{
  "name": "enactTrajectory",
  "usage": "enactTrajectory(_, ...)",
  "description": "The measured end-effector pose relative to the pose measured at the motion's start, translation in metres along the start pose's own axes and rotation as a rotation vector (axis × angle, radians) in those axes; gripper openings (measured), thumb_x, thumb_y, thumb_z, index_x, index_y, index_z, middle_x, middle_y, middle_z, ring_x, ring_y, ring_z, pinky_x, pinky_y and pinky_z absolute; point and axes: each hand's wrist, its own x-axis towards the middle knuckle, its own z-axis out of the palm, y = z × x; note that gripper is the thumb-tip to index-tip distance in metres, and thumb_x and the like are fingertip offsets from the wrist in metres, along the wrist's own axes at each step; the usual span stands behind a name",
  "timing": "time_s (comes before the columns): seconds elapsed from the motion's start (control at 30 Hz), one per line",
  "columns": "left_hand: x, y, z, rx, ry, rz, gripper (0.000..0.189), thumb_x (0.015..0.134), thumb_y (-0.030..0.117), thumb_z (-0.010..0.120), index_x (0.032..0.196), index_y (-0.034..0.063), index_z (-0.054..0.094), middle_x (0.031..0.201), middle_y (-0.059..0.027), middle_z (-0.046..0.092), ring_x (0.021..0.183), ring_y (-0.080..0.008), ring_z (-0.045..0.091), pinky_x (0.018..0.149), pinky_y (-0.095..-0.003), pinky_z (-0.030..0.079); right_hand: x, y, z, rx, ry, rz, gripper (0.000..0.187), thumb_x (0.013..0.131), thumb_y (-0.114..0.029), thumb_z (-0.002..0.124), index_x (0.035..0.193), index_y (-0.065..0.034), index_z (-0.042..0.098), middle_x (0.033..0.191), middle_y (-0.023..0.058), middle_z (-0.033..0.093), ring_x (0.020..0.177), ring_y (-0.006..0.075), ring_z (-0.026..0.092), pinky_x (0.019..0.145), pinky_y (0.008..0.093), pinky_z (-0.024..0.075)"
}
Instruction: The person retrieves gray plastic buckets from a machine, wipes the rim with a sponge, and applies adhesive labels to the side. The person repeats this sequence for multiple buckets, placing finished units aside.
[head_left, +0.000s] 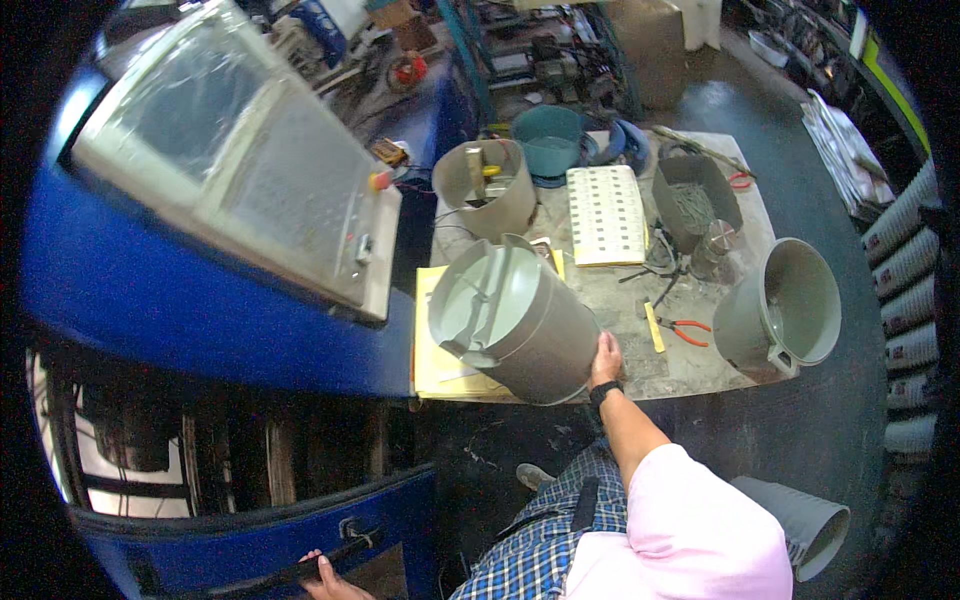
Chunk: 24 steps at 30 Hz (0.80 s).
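A grey plastic bucket-like container (540, 322) with a bar across its pale green end lies tilted over the near left part of the work table. My right hand (607, 360), with a black band at the wrist, is on the container's far end from that bar, on its right side. Low at the left, my left hand (328, 579) is at the black bar handle of a blue machine door (300, 532), its fingers wrapped on the handle. Yellow paper (431, 360) shows beneath and beside the container.
On the table (660, 375) are orange-handled pliers (688, 331), a yellow strip (655, 328), a sheet of labels (606, 214), an open grey bucket (802, 300) and other bins. A blue machine (187, 300) stands left. Another grey container (802, 525) lies on the floor at right.
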Motion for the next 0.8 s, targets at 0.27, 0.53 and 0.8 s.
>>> enactTrajectory(0.27,0.014,0.029,0.059,0.666,-0.099,0.306,0.046,0.079,0.033,0.072,0.086,-0.0106,0.060,0.082,-0.0214,0.065,0.069,-0.0280,0.060,0.069,-0.0374,0.048,0.087,-0.044,-0.015,-0.570,-0.304,-0.138,0.036,0.084,-0.023,0.053,0.117,-0.0079,0.058,0.102,0.0186,0.064,0.096,0.0320,0.061,0.084,0.0393,0.0462)
enactTrajectory(0.53,0.018,0.059,0.115,0.889,-0.300,0.107,0.040,0.085,0.036,0.064,0.071,-0.0008,0.066,0.061,-0.0092,0.063,0.055,-0.0195,0.059,0.056,-0.0334,0.047,0.147,-0.050,-0.146,-1.395,-0.173,-0.383,0.019,0.083,-0.012,0.054,0.100,-0.0066,0.059,0.109,0.0116,0.055,0.108,0.0306,0.049,0.089,0.0415,0.0416)
enactTrajectory(0.8,0.053,0.019,0.145,0.756,-0.229,0.103,0.046,0.089,0.036,0.060,0.066,-0.0042,0.058,0.055,-0.0101,0.058,0.046,-0.0140,0.054,0.043,-0.0280,0.045,0.164,-0.052,-0.152,-1.590,-0.413,-0.434,0.023,0.077,-0.015,0.061,0.099,-0.0079,0.062,0.107,0.0131,0.051,0.106,0.0307,0.048,0.084,0.0416,0.0462)
